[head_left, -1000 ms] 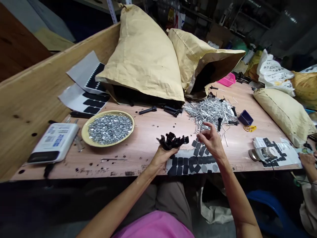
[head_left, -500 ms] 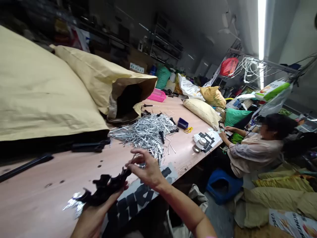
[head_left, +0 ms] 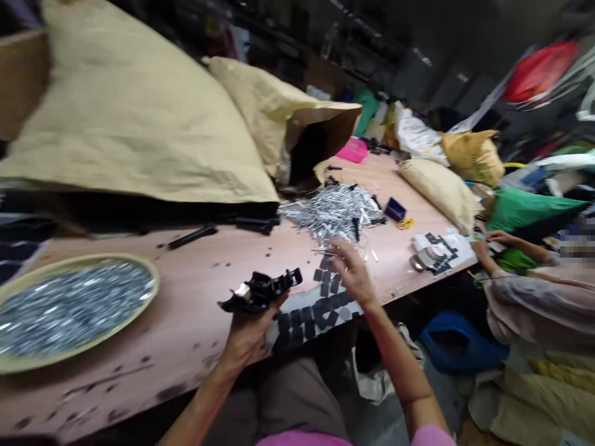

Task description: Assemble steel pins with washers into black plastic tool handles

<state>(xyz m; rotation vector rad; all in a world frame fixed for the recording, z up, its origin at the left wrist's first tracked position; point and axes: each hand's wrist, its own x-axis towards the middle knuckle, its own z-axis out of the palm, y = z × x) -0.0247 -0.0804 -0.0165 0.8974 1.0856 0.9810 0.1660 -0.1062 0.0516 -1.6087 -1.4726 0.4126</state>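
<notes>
My left hand [head_left: 248,334] grips a black plastic part [head_left: 260,291] with clip-like shapes along it, held above the table's front edge. A small shiny patch shows on the part's left end. Toward the pile of thin metal rods [head_left: 332,210] reaches my right hand [head_left: 351,269], its fingers bent and smeared by motion. A thin rod [head_left: 320,251] shows by its fingertips; whether the fingers hold it is unclear. Below the hand, flat black pieces [head_left: 302,322] lie in rows on a pale sheet.
A shallow yellowish bowl [head_left: 155,279] of small metal pieces stands at left. Large paper sacks [head_left: 153,124] line the back. Black bars [head_left: 193,236] lie before them. A dark blue box [head_left: 395,209] sits beyond the rods. A co-worker's hands [head_left: 483,248] are at right.
My view has swung left, bringing the bowl into sight. My right hand has moved away from the black part toward the rod pile. The left hand still holds the part.
</notes>
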